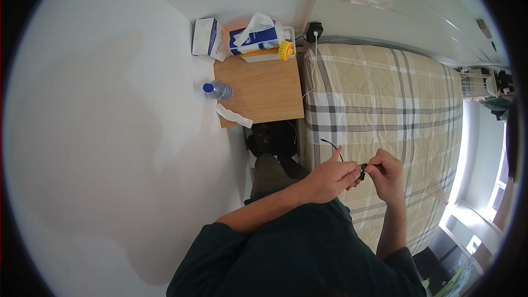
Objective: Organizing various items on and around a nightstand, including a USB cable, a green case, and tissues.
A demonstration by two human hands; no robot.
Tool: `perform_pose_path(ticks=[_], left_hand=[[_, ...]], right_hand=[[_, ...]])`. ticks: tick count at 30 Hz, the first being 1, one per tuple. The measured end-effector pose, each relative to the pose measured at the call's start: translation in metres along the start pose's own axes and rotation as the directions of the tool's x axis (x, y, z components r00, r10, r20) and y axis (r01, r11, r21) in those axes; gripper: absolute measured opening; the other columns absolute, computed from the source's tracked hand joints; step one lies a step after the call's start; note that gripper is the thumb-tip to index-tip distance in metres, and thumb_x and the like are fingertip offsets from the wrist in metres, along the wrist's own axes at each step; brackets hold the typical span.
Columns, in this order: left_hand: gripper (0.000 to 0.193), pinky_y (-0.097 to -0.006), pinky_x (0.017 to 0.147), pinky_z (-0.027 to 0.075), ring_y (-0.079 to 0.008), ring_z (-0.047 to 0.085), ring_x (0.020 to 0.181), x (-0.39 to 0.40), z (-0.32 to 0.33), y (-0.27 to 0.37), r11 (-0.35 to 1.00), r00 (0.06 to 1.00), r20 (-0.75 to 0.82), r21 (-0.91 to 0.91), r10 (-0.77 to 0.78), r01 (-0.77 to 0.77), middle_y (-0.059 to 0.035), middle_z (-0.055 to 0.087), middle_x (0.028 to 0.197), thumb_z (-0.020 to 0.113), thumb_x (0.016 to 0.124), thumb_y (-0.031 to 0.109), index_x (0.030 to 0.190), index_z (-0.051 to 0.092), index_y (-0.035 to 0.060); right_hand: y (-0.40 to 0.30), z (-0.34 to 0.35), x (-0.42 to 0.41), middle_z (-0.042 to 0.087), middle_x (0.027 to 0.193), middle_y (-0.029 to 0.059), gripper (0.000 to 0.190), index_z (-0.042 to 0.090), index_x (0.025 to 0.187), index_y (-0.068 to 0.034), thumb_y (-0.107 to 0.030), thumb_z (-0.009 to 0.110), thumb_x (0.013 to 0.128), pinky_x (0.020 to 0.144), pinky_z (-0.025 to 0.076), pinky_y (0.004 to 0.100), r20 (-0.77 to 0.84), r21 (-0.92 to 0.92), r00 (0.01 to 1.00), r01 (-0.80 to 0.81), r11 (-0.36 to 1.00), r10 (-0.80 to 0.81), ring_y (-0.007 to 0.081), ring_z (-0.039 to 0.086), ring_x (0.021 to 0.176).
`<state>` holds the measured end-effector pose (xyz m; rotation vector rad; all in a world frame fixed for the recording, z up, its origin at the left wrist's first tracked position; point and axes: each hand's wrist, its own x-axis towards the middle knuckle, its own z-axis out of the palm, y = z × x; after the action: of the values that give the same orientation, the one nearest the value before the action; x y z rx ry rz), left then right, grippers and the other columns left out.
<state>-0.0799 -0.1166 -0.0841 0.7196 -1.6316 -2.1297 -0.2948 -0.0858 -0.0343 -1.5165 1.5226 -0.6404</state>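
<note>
Both hands meet over the bed, around a small bundle of black cable (362,176). My left hand (335,177) pinches the bundle from the left, its thumb or a finger pointing up and away. A thin free end of the cable (330,142) sticks out above that hand and ends in a small tip. From the right, my right hand (385,173) grips the bundle's upper part between thumb and fingers. The fingers hide much of the bundle, so its exact form cannot be made out. Beneath the hands lies a beige plaid bedspread (371,86).
Left of the bed stands a wooden bedside table (264,86) with a water bottle (218,90), a white paper strip (234,115), a tissue pack (255,38) and a box (206,38). A black charger (314,31) has a white cable. A dark bag (272,137) sits below.
</note>
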Motion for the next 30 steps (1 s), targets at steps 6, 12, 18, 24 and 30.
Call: perform_pose_path(ticks=[6,12,18,24,30], left_hand=[[0.024,-0.0619,0.123,0.008,-0.0252,0.065,0.08,-0.008,-0.013,-0.072,0.995,0.976,-0.197,-0.039,-0.096,0.09,-0.0036,0.062,0.079,0.042,0.107,0.022,0.097,0.057,0.0073],[0.024,-0.0617,0.122,0.013,-0.0231,0.065,0.084,-0.032,-0.038,-0.129,0.957,0.938,-0.196,-0.105,-0.287,0.271,-0.0029,0.062,0.082,0.041,0.107,0.022,0.097,0.058,0.0083],[0.024,-0.0595,0.123,0.01,-0.0159,0.061,0.077,-0.05,-0.06,-0.169,0.906,0.887,-0.25,-0.283,-0.387,0.316,0.0021,0.059,0.079,0.041,0.108,0.023,0.097,0.058,0.0095],[0.026,-0.0579,0.123,0.007,-0.0145,0.061,0.079,-0.057,-0.058,-0.187,0.865,0.872,-0.216,-0.365,-0.439,0.345,0.0025,0.059,0.08,0.041,0.109,0.025,0.097,0.058,0.0101],[0.026,-0.0579,0.123,0.005,-0.0141,0.063,0.083,-0.058,-0.053,-0.188,0.851,0.878,-0.147,-0.364,-0.455,0.38,0.002,0.06,0.081,0.041,0.11,0.025,0.096,0.058,0.0098]], right_hand=[[0.057,0.054,0.071,0.062,0.088,-0.0005,0.015,0.065,0.101,-0.003,-0.018,0.065,0.099,0.073,0.047,0.026,0.166,0.285,0.952,-0.297,0.911,0.258,0.0082,0.057,0.082],[0.154,0.107,0.253,0.068,0.109,0.0031,0.026,0.066,0.115,-0.004,-0.022,0.066,0.096,0.081,0.049,0.0308,-0.13,0.385,0.911,-0.316,0.867,0.39,0.0131,0.062,0.098],[0.225,0.141,0.391,0.068,0.117,0.0062,0.038,0.059,0.129,-0.002,-0.014,0.063,0.093,0.091,0.049,0.0351,-0.365,0.352,0.879,-0.174,0.92,0.306,0.0178,0.063,0.108],[0.237,0.139,0.444,0.068,0.118,0.0111,0.046,0.049,0.138,0.003,-0.005,0.059,0.093,0.093,0.051,0.038,-0.199,0.814,0.863,-0.118,0.569,0.464,0.022,0.064,0.107],[0.251,0.126,0.447,0.07,0.104,0.0094,0.039,0.057,0.13,0.003,-0.003,0.061,0.092,0.062,0.045,0.0259,-0.181,0.783,0.897,-0.117,0.611,0.403,0.0123,0.058,0.078]])
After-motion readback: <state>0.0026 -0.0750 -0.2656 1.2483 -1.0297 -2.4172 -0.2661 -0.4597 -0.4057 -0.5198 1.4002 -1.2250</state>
